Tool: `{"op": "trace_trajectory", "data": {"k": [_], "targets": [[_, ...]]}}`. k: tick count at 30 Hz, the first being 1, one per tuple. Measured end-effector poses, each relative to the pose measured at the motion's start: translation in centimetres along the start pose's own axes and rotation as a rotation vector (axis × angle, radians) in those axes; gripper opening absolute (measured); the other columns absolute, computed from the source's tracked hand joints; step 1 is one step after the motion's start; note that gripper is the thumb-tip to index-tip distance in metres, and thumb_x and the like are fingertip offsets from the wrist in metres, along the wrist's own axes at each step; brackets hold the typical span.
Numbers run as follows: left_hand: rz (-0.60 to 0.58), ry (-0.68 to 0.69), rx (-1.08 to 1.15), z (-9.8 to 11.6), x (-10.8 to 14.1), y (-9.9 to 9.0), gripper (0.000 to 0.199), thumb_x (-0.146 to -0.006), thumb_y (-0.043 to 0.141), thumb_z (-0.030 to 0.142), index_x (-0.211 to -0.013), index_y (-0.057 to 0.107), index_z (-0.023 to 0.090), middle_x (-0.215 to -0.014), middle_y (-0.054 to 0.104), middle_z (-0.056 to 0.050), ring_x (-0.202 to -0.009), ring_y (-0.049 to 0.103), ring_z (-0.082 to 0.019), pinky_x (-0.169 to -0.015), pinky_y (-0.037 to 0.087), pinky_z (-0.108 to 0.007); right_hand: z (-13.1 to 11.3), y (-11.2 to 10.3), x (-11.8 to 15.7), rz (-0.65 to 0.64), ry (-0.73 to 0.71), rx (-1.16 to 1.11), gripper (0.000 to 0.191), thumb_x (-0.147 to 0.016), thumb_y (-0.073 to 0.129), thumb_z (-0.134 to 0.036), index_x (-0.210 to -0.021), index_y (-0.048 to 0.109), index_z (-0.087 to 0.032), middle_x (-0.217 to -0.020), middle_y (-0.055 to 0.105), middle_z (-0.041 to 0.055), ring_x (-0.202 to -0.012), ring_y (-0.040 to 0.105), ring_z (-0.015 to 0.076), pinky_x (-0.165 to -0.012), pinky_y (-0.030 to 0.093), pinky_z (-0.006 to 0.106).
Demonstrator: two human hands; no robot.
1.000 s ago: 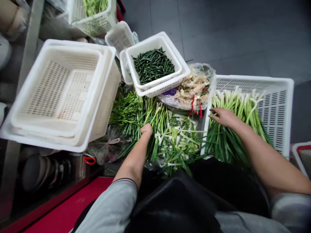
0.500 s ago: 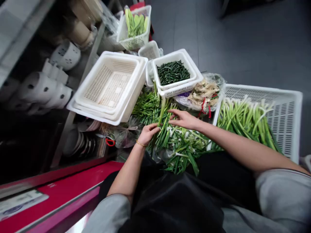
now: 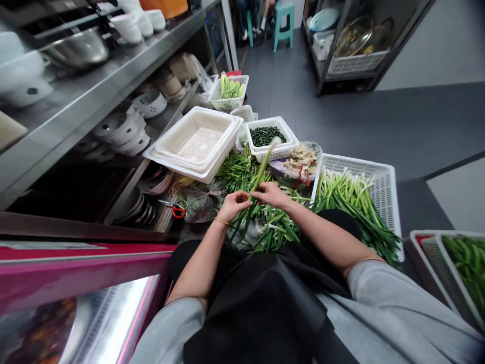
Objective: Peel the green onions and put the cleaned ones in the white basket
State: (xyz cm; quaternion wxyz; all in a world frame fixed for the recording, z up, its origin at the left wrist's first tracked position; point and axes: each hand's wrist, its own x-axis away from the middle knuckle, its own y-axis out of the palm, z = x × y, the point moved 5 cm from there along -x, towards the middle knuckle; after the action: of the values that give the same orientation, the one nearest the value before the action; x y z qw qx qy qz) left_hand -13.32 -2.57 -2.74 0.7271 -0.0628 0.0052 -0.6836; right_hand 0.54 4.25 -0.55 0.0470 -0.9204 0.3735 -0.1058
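A long green stalk [image 3: 261, 171] with a pale root end points up and away from me. My left hand [image 3: 234, 206] is closed round its lower part, and the leaves hang below. The fingers of my right hand [image 3: 270, 195] pinch the same stalk just above. Beneath both hands lies a heap of cut greens [image 3: 278, 227], with leafy green bunches [image 3: 237, 169] behind. To the right, scallions [image 3: 341, 194] fill part of a white crate [image 3: 388, 202]. A plastic bag of roots and trimmings [image 3: 299, 162] lies between heap and crate.
Stacked white baskets [image 3: 197, 139] stand ahead left, beside a basket of dark green pods [image 3: 268, 135]. Red-handled scissors [image 3: 178, 210] lie left of my hands. A steel shelf [image 3: 94, 76] runs along the left. Another crate of greens [image 3: 468, 263] is at lower right. Far back, people's legs show near a stool [image 3: 284, 25].
The view has tilted up and shifted right, showing more floor and shelving. My right hand has come in to the stalk and closed on it. The stalk has risen with its root end showing.
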Motion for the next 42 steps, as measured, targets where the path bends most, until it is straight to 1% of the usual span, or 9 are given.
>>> {"op": "trace_trajectory", "data": {"k": [4,7,14,20,23,26,30,37,42], "targets": [[-0.092,0.055,-0.312,0.4,1.1,-3.1,0.026,-0.067,0.07,0.033,-0.082,0.069,0.012,-0.071,0.066,-0.003,-0.064,0.056,-0.013,-0.062,0.042,-0.025,-1.4,0.8,3.1,-0.218,0.046,0.205,0.032,-0.077,0.065,-0.038,-0.062,0.055,-0.012,-0.055,0.056,-0.001,-0.041,0.053,0.0078,-0.04,0.041,0.018],[0.012,0.09,-0.535,0.4,2.0,-8.1,0.026,-0.069,0.065,0.032,-0.086,0.071,0.013,-0.075,0.069,-0.004,-0.068,0.059,-0.016,-0.066,0.044,-0.026,-3.3,-2.2,7.1,-0.295,0.023,0.016,0.031,-0.076,0.067,-0.042,-0.069,0.057,-0.014,-0.052,0.049,-0.0036,-0.041,0.048,0.0065,-0.041,0.042,0.019],[0.27,0.025,-0.615,0.1,3.4,-15.7,0.022,-0.068,0.06,0.032,-0.076,0.07,0.013,-0.06,0.064,-0.003,-0.058,0.057,-0.015,-0.06,0.044,-0.026,-6.2,-15.0,16.4,0.405,-0.306,-0.264,0.014,-0.079,0.065,-0.036,-0.071,0.06,-0.026,-0.05,0.036,-0.0038,-0.036,0.027,0.0039,-0.035,0.026,0.019],[-0.002,0.039,-0.211,3.5,2.3,-8.7,0.036,-0.072,0.063,0.043,-0.086,0.066,0.01,-0.059,0.059,-0.001,-0.051,0.052,-0.011,-0.054,0.043,-0.024,-0.8,-8.6,9.3,0.03,0.327,0.423,0.037,-0.066,0.075,-0.048,-0.074,0.063,-0.013,-0.058,0.058,0.0056,-0.047,0.054,0.0122,-0.047,0.044,0.024],[-0.254,0.014,-0.146,5.3,2.9,-3.5,0.035,-0.076,0.063,0.043,-0.088,0.066,0.011,-0.062,0.059,-0.001,-0.054,0.052,-0.011,-0.056,0.043,-0.024,-1.4,-4.2,5.2,0.061,0.137,0.202,0.051,-0.068,0.074,-0.05,-0.099,0.062,-0.012,-0.064,0.062,0.0023,-0.047,0.056,0.011,-0.046,0.046,0.022],[-0.281,0.051,-0.191,6.1,3.3,-0.6,0.032,-0.077,0.063,0.042,-0.086,0.064,0.012,-0.066,0.06,-0.001,-0.06,0.053,-0.012,-0.059,0.044,-0.024,-3.3,-1.5,3.2,0.127,-0.094,-0.228,0.047,-0.073,0.07,-0.05,-0.099,0.059,-0.011,-0.06,0.059,-0.0016,-0.044,0.056,0.0096,-0.042,0.048,0.021],[-0.07,0.16,-0.247,6.1,2.5,0.3,0.029,-0.075,0.065,0.042,-0.081,0.064,0.013,-0.065,0.058,0.0,-0.058,0.05,-0.01,-0.056,0.041,-0.023,-4.2,-1.3,2.9,0.104,-0.083,-0.348,0.04,-0.069,0.076,-0.044,-0.082,0.059,-0.01,-0.059,0.062,0.0012,-0.047,0.062,0.0133,-0.043,0.053,0.022],[-0.346,-0.1,0.234,5.4,1.7,2.2,0.038,-0.075,0.066,0.045,-0.09,0.067,0.01,-0.057,0.051,0.002,-0.04,0.038,-0.004,-0.038,0.026,-0.019,-5.1,-5.6,6.3,-0.078,-0.187,-0.211,0.035,-0.072,0.075,-0.04,-0.081,0.063,-0.009,-0.064,0.066,0.0046,-0.052,0.065,0.0137,-0.049,0.055,0.023],[-0.182,-0.146,0.171,3.5,0.8,-4.3,0.033,-0.07,0.072,0.039,-0.086,0.068,0.01,-0.055,0.05,0.003,-0.041,0.038,-0.003,-0.038,0.027,-0.016,-4.6,-8.7,12.6,-0.2,-0.227,-0.427,0.036,-0.069,0.075,-0.044,-0.067,0.058,-0.012,-0.044,0.049,-0.0031,-0.034,0.049,0.0074,-0.035,0.044,0.017]]}}
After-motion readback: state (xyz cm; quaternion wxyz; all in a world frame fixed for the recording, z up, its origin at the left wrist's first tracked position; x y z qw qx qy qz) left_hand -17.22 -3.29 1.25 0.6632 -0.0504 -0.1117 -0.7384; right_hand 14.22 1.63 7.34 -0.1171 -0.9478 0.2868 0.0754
